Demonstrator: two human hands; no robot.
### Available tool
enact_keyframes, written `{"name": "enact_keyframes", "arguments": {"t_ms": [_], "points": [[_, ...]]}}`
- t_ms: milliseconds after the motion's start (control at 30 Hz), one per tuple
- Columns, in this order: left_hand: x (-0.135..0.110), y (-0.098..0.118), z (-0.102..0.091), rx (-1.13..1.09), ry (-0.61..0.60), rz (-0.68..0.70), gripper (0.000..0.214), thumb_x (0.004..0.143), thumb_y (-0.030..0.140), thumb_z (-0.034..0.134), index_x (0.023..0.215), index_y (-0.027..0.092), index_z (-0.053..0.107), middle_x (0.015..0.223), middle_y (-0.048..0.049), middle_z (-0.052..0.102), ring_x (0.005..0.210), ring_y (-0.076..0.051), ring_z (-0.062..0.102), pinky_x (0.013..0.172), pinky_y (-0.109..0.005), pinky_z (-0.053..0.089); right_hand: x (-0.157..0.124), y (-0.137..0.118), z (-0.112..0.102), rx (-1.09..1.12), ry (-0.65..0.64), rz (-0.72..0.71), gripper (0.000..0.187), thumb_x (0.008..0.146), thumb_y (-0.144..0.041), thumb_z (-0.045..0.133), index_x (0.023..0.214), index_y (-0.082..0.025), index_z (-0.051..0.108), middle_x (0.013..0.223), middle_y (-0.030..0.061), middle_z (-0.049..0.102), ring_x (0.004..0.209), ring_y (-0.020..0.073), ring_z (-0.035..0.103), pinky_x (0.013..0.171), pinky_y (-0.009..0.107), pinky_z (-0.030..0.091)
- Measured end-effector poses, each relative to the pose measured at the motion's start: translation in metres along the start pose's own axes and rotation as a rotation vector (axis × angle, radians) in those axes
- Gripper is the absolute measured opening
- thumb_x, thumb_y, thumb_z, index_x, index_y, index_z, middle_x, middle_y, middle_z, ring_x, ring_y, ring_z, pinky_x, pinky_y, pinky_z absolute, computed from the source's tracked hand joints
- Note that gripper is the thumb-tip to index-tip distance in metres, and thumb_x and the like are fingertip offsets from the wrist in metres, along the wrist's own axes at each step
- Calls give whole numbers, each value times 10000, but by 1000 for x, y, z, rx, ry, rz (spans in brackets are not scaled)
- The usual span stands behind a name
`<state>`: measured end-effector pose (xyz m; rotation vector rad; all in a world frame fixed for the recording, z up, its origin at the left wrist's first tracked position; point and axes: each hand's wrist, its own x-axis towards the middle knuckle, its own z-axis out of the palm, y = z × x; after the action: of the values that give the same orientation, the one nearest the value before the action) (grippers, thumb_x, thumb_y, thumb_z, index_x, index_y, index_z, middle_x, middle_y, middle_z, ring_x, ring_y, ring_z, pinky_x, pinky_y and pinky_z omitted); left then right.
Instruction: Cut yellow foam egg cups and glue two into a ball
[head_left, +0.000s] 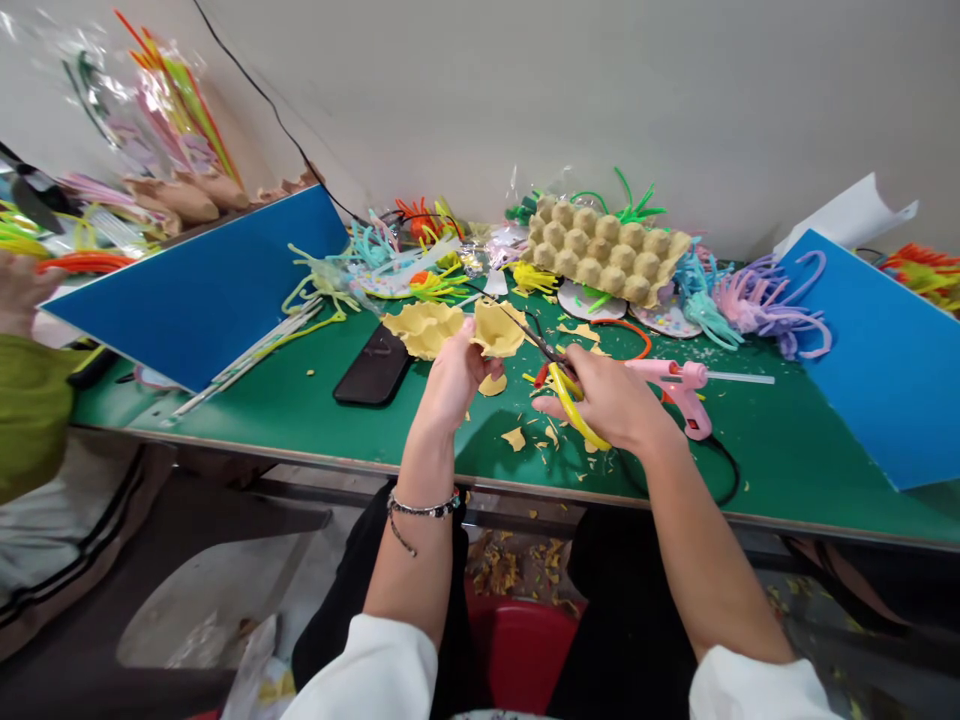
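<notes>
My left hand [454,378] is closed on a piece of yellow egg-carton cups [450,327], held just above the green table [300,400]. My right hand [611,397] grips yellow-handled scissors [559,380], whose dark blades reach up and left to the edge of the yellow piece. Small yellow scraps [517,438] lie on the table under both hands. A beaded bracelet sits on my left wrist.
A pink glue gun [679,385] lies right of my right hand, a black phone [373,367] left of my left. An egg carton [604,250], pipe cleaners and paper plates crowd the back. Blue boards [202,290] stand at both sides. Another person's sleeve [30,410] shows at far left.
</notes>
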<state>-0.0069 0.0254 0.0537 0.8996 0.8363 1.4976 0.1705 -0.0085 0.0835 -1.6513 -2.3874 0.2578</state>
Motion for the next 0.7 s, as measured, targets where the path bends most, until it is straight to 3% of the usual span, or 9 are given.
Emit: {"name": "enact_keyframes", "arguments": {"t_ms": [200, 400, 533, 700], "points": [[-1, 5, 1, -26, 2, -61, 288, 853, 441, 583, 759, 171, 617, 595, 18, 531, 440, -65, 418, 411, -198, 370, 3, 4, 4, 3, 27, -13, 505, 874, -682, 377, 796, -201, 510, 701, 36, 592, 604, 154, 493, 542, 262, 242], [5, 4, -8, -4, 1, -35, 357, 857, 518, 546, 755, 181, 604, 592, 6, 545, 423, -72, 405, 415, -208, 394, 5, 2, 6, -20, 53, -16, 493, 932, -606, 336, 850, -181, 574, 772, 80, 658, 688, 190, 584, 552, 265, 251], [5, -2, -11, 86, -60, 63, 531, 821, 689, 455, 936, 201, 631, 720, -30, 611, 489, -100, 511, 451, -222, 439, 7, -4, 9, -56, 60, 43, 481, 946, -582, 329, 901, -181, 591, 815, 99, 686, 730, 220, 625, 553, 275, 254], [-3, -15, -1, 300, -82, 340, 545, 723, 558, 713, 1139, 252, 539, 913, -17, 608, 706, -120, 603, 655, -243, 504, 8, -8, 16, 39, 97, 30, 490, 948, -592, 309, 885, -187, 578, 774, 79, 696, 693, 207, 632, 565, 277, 274]]}}
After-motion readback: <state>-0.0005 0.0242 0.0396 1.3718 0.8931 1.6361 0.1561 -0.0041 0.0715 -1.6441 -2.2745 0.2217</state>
